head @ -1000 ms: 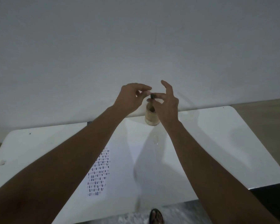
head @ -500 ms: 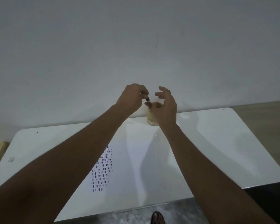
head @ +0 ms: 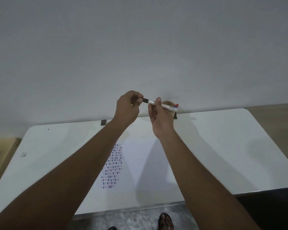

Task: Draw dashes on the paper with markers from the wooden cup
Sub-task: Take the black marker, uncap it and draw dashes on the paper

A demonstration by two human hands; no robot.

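Nearest, at the bottom edge: a sandalled foot [head: 165, 221] on speckled floor. Above it, the white table [head: 223, 146], and flat on it the paper [head: 140, 163], barely distinct from the tabletop, carrying a block of short dark and reddish dashes [head: 113, 166] in its left part, much of the sheet to the right of them bare. Thin and light, likely to slide under a dragging tip unless pinned by a palm.

Farther out, raised over the table's far edge: left hand [head: 127, 107] curled, thumb and forefinger pinching the dark cap [head: 145, 100] at the marker's left end. Right hand [head: 160, 117] palm toward the camera, fingertips gripping the white barrel of the marker [head: 163, 105], held roughly level with its right end slightly lower. Looks like uncapping about to happen, cap seemingly seated.

Handling, as a judgement: light, rigid, smooth plastic; a snug cap needing a straight pull along the axis, barrel gripped near the cap to stop twisting. For drawing, best held low toward the tip.

Farthest, against the wall: wooden cup [head: 167, 103], mostly hidden behind the right hand, a marker's red and blue top [head: 176, 105] showing just beside it
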